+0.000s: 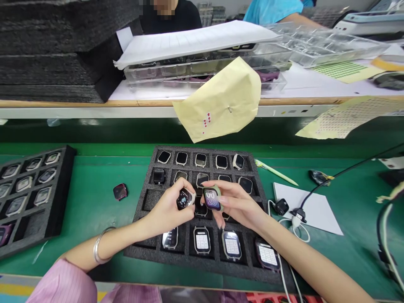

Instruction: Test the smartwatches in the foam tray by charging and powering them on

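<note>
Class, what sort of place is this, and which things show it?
Probably an electronics workshop: smartwatches sit in a foam tray on a green worktop, with clear plastic cases on a shelf.

The watch (211,199) in my right hand (239,203) has a glossy screen (210,201). The foam tray (217,264) looks matt and rough. My bracelet (96,249) is shiny metal.

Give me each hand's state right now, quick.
Left hand: closed, holding a pale-edged watch, screen lit.
Right hand: closed, holding a green-edged watch, screen lit.
</note>
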`<state>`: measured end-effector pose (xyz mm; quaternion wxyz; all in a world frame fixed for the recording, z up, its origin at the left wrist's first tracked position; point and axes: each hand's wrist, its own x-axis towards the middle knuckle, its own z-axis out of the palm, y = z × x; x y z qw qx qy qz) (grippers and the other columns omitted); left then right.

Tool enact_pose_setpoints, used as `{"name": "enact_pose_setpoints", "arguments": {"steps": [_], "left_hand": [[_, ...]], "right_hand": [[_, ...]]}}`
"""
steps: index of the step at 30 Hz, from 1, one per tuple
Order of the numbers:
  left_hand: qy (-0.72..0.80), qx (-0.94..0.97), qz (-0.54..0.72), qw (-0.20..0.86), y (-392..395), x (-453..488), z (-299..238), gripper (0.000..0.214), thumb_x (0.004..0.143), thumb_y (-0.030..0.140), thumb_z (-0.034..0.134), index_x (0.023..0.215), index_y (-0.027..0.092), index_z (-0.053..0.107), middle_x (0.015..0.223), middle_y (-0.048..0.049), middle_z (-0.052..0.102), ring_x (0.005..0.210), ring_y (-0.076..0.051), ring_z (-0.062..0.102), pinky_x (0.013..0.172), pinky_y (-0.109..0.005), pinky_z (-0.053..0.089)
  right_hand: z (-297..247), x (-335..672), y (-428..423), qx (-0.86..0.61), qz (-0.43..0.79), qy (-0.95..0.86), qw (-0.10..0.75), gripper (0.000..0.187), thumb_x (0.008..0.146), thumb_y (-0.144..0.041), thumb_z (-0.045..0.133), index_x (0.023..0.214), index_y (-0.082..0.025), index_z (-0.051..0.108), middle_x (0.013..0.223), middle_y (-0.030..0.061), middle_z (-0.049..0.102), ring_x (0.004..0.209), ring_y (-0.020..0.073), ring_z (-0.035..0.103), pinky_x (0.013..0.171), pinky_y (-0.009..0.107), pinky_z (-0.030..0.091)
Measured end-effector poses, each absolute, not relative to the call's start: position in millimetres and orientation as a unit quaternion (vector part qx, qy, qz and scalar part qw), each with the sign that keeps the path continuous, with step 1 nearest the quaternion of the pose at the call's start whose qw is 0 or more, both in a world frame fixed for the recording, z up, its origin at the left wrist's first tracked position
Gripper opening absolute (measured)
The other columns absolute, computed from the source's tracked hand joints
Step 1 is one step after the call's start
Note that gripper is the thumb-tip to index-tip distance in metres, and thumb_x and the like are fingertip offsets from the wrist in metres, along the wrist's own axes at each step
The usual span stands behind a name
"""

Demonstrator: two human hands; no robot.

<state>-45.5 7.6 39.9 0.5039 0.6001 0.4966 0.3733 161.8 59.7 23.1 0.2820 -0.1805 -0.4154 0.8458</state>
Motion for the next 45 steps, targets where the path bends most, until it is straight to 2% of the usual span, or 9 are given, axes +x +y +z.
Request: {"name": "enact_pose_setpoints", "arguments": {"steps": [7, 13, 19, 25, 32, 37, 45], "left_hand": [[0.481, 0.602, 0.375, 0.516, 1.0, -44.4, 42.7, 0.025, 0.074, 0.005, 0.054, 0.090, 0.021, 0.045, 0.073, 0.0071, 0.041, 0.065, -0.010, 0.038, 0.061, -0.022, 0.033], [0.478, 0.612, 0.365, 0.513, 0.6, -45.7, 46.1, 0.027, 0.072, 0.000, 0.051, 0.086, 0.021, 0.043, 0.072, 0.0070, 0.041, 0.065, -0.010, 0.038, 0.061, -0.023, 0.031], [0.459, 0.602, 0.385, 0.528, -1.1, -46.2, 48.1, 0.024, 0.077, 0.006, 0.055, 0.092, 0.021, 0.044, 0.077, 0.0061, 0.041, 0.066, -0.010, 0.038, 0.062, -0.023, 0.032], [0.469, 0.615, 0.369, 0.515, -1.3, -47.1, 48.7, 0.028, 0.072, -0.001, 0.051, 0.086, 0.022, 0.042, 0.075, 0.0061, 0.041, 0.067, -0.010, 0.038, 0.062, -0.023, 0.031], [0.452, 0.610, 0.378, 0.530, -0.5, -46.5, 48.0, 0.024, 0.077, 0.005, 0.054, 0.091, 0.022, 0.043, 0.079, 0.0050, 0.043, 0.068, -0.011, 0.039, 0.062, -0.023, 0.033], [0.473, 0.627, 0.368, 0.498, -0.6, -46.7, 50.3, 0.025, 0.072, 0.003, 0.052, 0.086, 0.021, 0.043, 0.075, 0.0048, 0.044, 0.068, -0.012, 0.041, 0.063, -0.024, 0.034], [0.471, 0.619, 0.380, 0.501, 1.0, -44.4, 46.7, 0.023, 0.076, 0.007, 0.054, 0.090, 0.022, 0.044, 0.077, 0.0043, 0.046, 0.066, -0.011, 0.043, 0.062, -0.023, 0.035]], "right_hand": [[28.7, 162.9, 55.5, -0.176, 0.829, -0.438, 0.301, 0.035, 0.086, -0.024, 0.070, 0.121, -0.021, 0.066, 0.095, 0.0081, 0.071, 0.054, 0.0162, 0.071, 0.048, 0.025, 0.059], [28.3, 162.3, 53.9, -0.180, 0.825, -0.442, 0.301, 0.034, 0.087, -0.023, 0.069, 0.122, -0.022, 0.066, 0.096, 0.0080, 0.071, 0.054, 0.0154, 0.070, 0.048, 0.023, 0.058], [29.5, 161.5, 50.6, -0.179, 0.820, -0.452, 0.303, 0.035, 0.087, -0.024, 0.070, 0.121, -0.023, 0.066, 0.096, 0.0077, 0.070, 0.055, 0.0162, 0.071, 0.049, 0.025, 0.059], [31.4, 161.1, 51.7, -0.169, 0.822, -0.456, 0.295, 0.034, 0.085, -0.026, 0.071, 0.119, -0.022, 0.068, 0.097, 0.0078, 0.070, 0.051, 0.0153, 0.069, 0.045, 0.025, 0.058], [28.1, 160.8, 52.5, -0.165, 0.819, -0.458, 0.304, 0.035, 0.086, -0.025, 0.071, 0.121, -0.023, 0.066, 0.098, 0.0078, 0.069, 0.055, 0.0164, 0.071, 0.048, 0.026, 0.059], [25.9, 159.7, 52.2, -0.177, 0.821, -0.455, 0.296, 0.036, 0.083, -0.028, 0.074, 0.118, -0.020, 0.067, 0.095, 0.0076, 0.070, 0.051, 0.0169, 0.069, 0.044, 0.027, 0.058], [23.4, 157.0, 52.3, -0.175, 0.816, -0.459, 0.305, 0.036, 0.084, -0.026, 0.073, 0.119, -0.019, 0.067, 0.087, 0.0049, 0.069, 0.051, 0.0166, 0.069, 0.045, 0.026, 0.059]]}}
